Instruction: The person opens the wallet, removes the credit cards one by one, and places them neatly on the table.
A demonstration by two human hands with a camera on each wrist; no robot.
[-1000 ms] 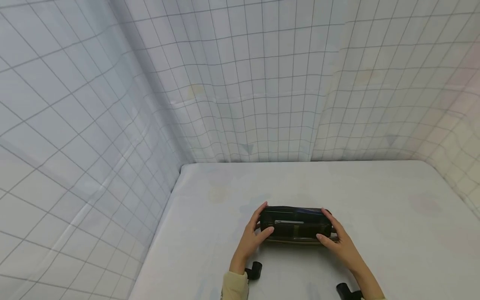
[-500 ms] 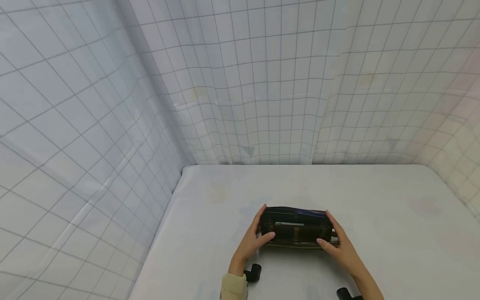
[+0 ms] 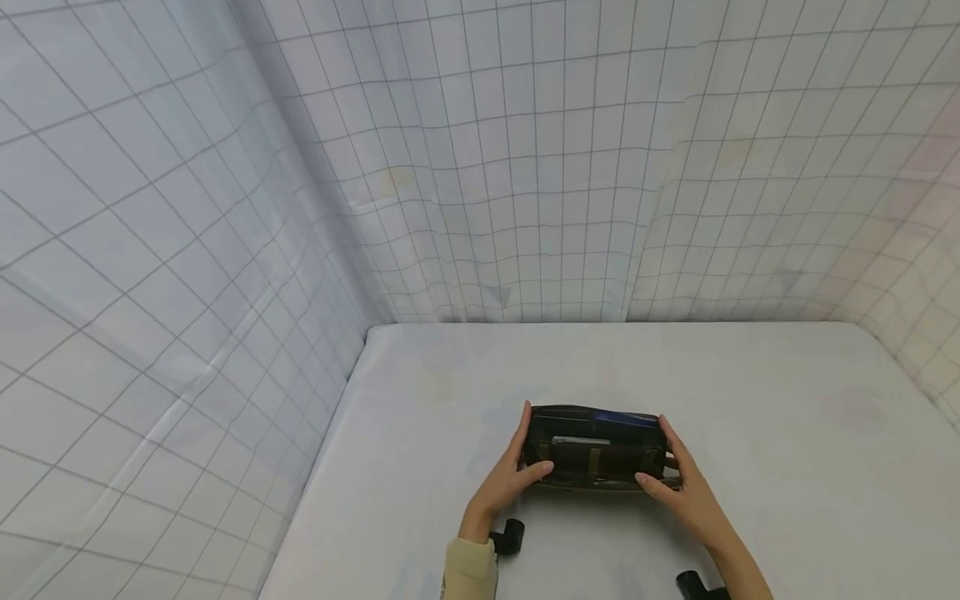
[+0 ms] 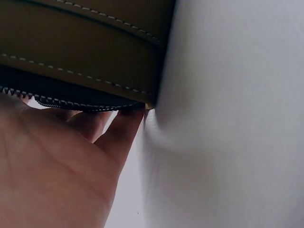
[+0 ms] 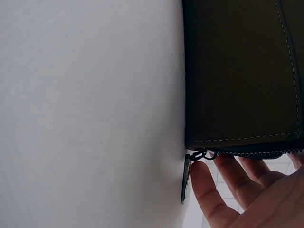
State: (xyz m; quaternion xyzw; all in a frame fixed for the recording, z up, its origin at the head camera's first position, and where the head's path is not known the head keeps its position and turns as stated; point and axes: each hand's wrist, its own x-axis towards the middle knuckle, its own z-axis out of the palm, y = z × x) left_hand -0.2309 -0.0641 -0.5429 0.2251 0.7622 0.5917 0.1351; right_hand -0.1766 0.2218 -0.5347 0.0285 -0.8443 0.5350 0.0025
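A zippered brown leather case (image 3: 626, 461) with pale stitching stands on the white table, unzipped, its dark inside facing up. Inside, the head view shows a thin silvery strip (image 3: 581, 440) and a blue piece (image 3: 630, 418). My left hand (image 3: 501, 489) holds the left end, thumb over the near wall and fingers along the side. At the opposite end my right hand (image 3: 688, 493) grips the same way. Dark zipper teeth (image 4: 71, 103) run above the fingers in the left wrist view. Beside my right fingertips hangs a zipper pull (image 5: 185, 178) in the right wrist view.
The white-covered table (image 3: 427, 375) extends around the case. White grid-patterned cloth (image 3: 487, 150) hangs behind it and on both sides. Black wrist-mounted pieces (image 3: 510, 537) sit beside the forearms.
The case's mouth has opened a little wider, and more of the blue piece shows. My fingers have shifted from the far top edge toward the ends.
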